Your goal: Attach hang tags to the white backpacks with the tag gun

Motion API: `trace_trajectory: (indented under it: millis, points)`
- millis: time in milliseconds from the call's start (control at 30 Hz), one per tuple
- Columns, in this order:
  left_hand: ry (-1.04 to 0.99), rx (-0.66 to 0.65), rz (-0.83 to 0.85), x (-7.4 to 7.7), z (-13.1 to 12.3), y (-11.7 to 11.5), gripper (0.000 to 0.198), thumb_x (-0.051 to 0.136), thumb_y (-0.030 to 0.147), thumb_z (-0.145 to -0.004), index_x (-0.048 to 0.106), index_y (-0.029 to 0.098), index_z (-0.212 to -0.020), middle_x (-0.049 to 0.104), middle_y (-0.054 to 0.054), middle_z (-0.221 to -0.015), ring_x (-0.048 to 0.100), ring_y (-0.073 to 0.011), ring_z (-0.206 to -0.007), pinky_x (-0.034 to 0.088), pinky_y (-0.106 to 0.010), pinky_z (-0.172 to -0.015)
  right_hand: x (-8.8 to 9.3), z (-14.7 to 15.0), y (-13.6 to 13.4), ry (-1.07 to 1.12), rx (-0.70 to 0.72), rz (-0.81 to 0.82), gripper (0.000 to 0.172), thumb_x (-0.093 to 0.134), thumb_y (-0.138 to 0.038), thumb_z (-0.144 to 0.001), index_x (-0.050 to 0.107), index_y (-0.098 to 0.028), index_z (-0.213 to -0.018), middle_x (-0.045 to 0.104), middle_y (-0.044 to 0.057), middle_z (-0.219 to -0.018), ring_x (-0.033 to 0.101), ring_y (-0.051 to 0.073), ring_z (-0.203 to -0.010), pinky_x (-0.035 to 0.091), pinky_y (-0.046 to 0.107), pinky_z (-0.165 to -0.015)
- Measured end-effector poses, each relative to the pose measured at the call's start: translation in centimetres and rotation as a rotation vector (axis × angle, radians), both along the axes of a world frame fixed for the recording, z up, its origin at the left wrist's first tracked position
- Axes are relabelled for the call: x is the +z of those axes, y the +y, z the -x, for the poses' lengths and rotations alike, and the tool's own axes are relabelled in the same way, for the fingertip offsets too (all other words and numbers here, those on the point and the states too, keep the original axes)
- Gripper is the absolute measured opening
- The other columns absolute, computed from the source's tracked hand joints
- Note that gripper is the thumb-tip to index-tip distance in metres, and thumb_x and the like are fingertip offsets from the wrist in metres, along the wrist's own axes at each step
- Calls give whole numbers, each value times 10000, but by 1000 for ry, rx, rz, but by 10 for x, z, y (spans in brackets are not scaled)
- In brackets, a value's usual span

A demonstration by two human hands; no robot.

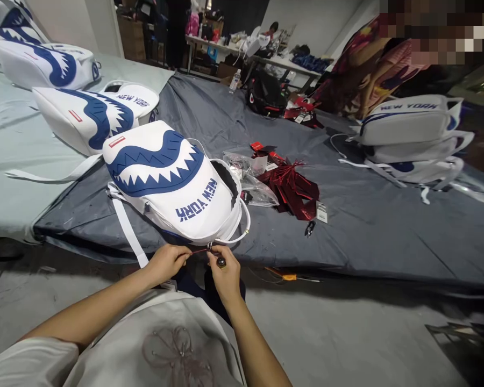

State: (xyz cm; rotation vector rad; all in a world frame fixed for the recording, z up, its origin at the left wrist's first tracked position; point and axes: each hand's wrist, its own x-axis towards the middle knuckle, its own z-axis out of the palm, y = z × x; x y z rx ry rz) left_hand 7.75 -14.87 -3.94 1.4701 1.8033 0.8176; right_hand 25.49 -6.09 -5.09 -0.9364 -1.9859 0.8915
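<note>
Fingers of left hand (167,262) and right hand (225,275) pinched shut on a thin red cord (197,250) – stretched between them, just below the white backpack (173,185); red tags (292,188) well beyond fingertips.

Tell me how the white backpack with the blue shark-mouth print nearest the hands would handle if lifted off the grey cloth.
The white shark-mouth backpack holds a domed shape, so it probably keeps its form rather than flopping. Its loose white straps trail flat and would likely dangle. It looks light for its size, though its fill is unseen.
</note>
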Motion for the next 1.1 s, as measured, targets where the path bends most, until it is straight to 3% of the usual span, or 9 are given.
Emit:
trace_trajectory:
  millis: [200, 300, 400, 567, 633, 700, 833, 1000, 1100]
  points:
    - [-121, -44, -52, 3, -3, -1, 285, 481, 176, -900, 760, 187, -961, 698, 7, -715, 603, -102, -635, 396, -194, -634, 7, 4, -23, 26, 92, 38, 127, 572, -259, -905, 681, -196, -918, 685, 56, -900, 654, 188, -862, 521, 286, -781]
    - [-212, -74, -49, 2, -2, -4, 282, 504, 148, -872, 764, 186, -977, 708, 3, -716, 608, -96, -628, 414, -178, -633, 4, -1, -29, 55, -27, 185, 250, 617, -380, -885, 684, -188, -1031, 708, 72, -937, 675, 195, -793, 542, 287, -712]
    - [-208, -90, -79, 2, -5, -4, 286, 535, 117, -836, 757, 189, -1001, 707, 7, -714, 595, -95, -622, 414, -176, -627, 0, -3, -23, 36, -104, 392, 418, 668, -512, -803, 693, -158, -1024, 701, 47, -761, 646, 191, -608, 531, 289, -601]
    - [-317, -29, 36, 5, -10, -1, 258, 568, 182, -852, 738, 205, -1045, 693, 20, -702, 581, -102, -588, 418, -192, -589, 7, -7, -15, -12, -74, 567, 437, 683, -596, -744, 684, -163, -802, 608, 3, -525, 550, 171, -474, 431, 258, -459]
    - [-367, -103, 122, 7, -4, -4, 283, 673, 314, -828, 722, 227, -1093, 728, 8, -818, 637, -129, -674, 449, -207, -623, 12, -11, -14, -14, -201, 546, 438, 668, -610, -762, 675, -176, -818, 601, -7, -519, 517, 158, -455, 408, 251, -439]
    - [-329, -191, 145, 9, 6, -10, 490, 801, 394, -720, 681, 266, -1178, 743, -2, -988, 678, -175, -856, 479, -237, -739, 17, -14, -13, -1, -313, 418, 426, 666, -609, -770, 675, -187, -823, 663, 21, -616, 568, 175, -527, 467, 265, -510]
    - [-184, -249, 94, 10, 16, -24, 713, 843, 294, -670, 557, 300, -1323, 732, -5, -1021, 671, -192, -902, 475, -255, -766, 26, -4, -15, 118, -208, 284, 418, 680, -604, -772, 668, -186, -784, 738, 115, -993, 675, 234, -779, 545, 318, -730]
    - [-443, -20, -131, 7, 5, -34, 622, 846, 289, -660, 596, 223, -1227, 715, 6, -938, 632, -138, -822, 475, -220, -727, 36, 12, -9, 172, -189, 450, 416, 722, -591, -756, 652, -189, -840, 694, 35, -651, 603, 177, -539, 484, 264, -534]
    - [-477, 26, -225, 4, 0, -33, 360, 795, 242, -704, 712, 178, -1049, 730, -9, -885, 637, -134, -776, 471, -221, -704, 36, 14, -3, 162, -146, 421, 437, 752, -598, -709, 673, -181, -812, 652, 18, -566, 560, 168, -451, 478, 277, -482]
